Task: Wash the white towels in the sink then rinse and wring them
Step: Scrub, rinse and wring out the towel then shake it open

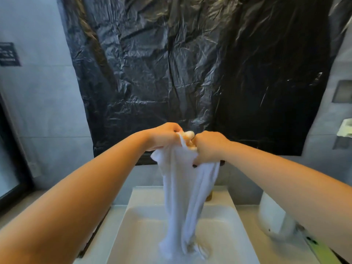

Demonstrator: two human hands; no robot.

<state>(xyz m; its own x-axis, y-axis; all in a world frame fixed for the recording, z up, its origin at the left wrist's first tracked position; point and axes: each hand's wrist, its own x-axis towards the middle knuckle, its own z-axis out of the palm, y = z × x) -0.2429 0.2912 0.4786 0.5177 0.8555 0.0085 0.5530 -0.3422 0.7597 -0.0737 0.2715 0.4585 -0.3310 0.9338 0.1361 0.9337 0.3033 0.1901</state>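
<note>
Gripping the towel (187,189) top with both the left hand (163,139) and right hand (208,147) above the sink (137,235), we are still mid-wash; rinsing and wringing appear pending.

Hands: the left hand (164,137) and right hand (208,148) gripped the bunched top of a wet white terry towel (182,197), fists nearly touching.
Towel: it hung straight down, its lower end reaching the white rectangular ceramic sink (224,221).
Behind: crinkled black plastic sheeting (190,63) covered the wall.
</note>
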